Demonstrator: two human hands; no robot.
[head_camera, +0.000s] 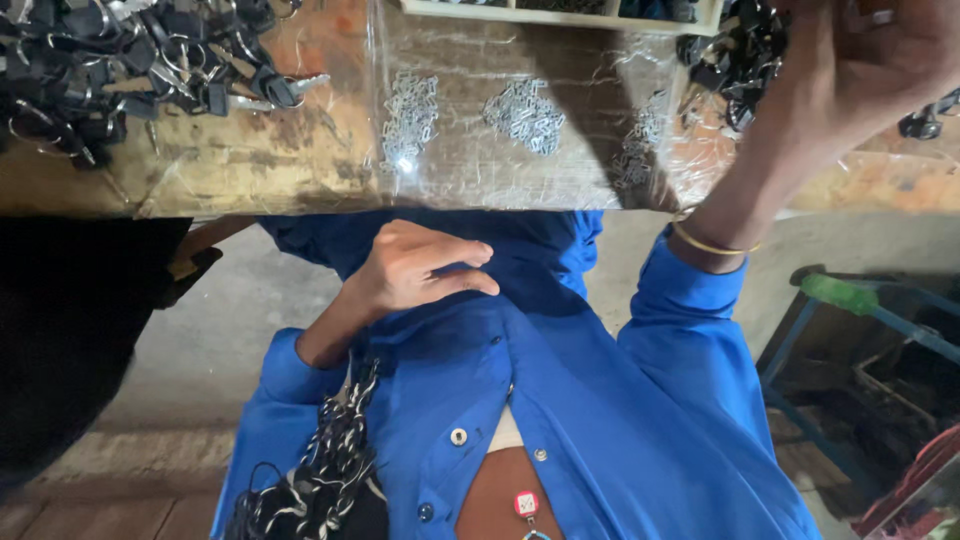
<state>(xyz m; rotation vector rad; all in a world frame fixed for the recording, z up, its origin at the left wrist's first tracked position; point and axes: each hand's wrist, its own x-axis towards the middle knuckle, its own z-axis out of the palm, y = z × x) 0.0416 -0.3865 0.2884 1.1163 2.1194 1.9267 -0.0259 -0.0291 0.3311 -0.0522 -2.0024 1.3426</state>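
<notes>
Our left hand (415, 270) rests loosely curled and empty below the counter (300, 160) edge; our right hand (860, 60) reaches the far-right key pile (725, 50), grip indeterminate.

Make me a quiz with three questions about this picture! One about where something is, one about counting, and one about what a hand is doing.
1. Where is the big pile of black keys?
A. On the table's left end
B. On the floor
C. In the lap

2. How many little silver heaps lie on the clear plastic sheet?
A. One
B. Three
C. Six

3. What is the left hand doing?
A. Lying flat on the table
B. Squeezing a bottle
C. Curled loosely against the blue shirt

Answers:
1. A: the keys fill the tabletop's left corner.
2. B: three separate heaps lie side by side.
3. C: its fingers bend in front of the shirt, below the table edge.
</notes>
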